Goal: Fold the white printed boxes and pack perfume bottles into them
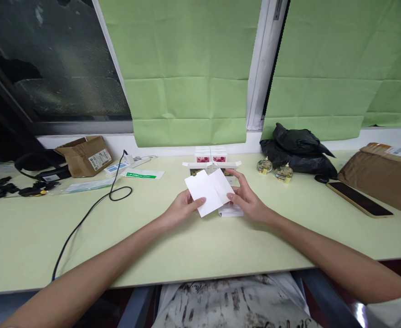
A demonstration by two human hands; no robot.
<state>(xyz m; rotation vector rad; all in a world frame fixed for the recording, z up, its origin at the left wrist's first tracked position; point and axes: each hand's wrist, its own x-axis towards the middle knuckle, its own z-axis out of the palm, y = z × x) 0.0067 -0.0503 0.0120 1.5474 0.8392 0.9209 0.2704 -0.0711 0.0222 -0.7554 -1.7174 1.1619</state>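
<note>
My left hand (pixel 183 208) pinches the left side of a folded white card (pixel 205 193), thumb on top. At the card's right side, my right hand (pixel 250 200) grips it between thumb and fingers. The card is tilted above the table, with a crease or overlap running down it; whether it is one piece or two I cannot tell. Below and behind it lies a white carton (pixel 232 212), partly covered by the card and my right hand. Beyond the hands stand small boxes with raised white flaps (pixel 233 165) and white boxes with pink-red pictures (pixel 203 157).
Two gold-and-glass ornate bottles (pixel 264 165) stand right of the boxes. Behind them lies a black plastic bag (pixel 298 150). A phone (pixel 359 199) and a brown parcel (pixel 385 175) are at right. A black cable (pixel 87 214) and an opened cardboard box (pixel 84 157) occupy the left.
</note>
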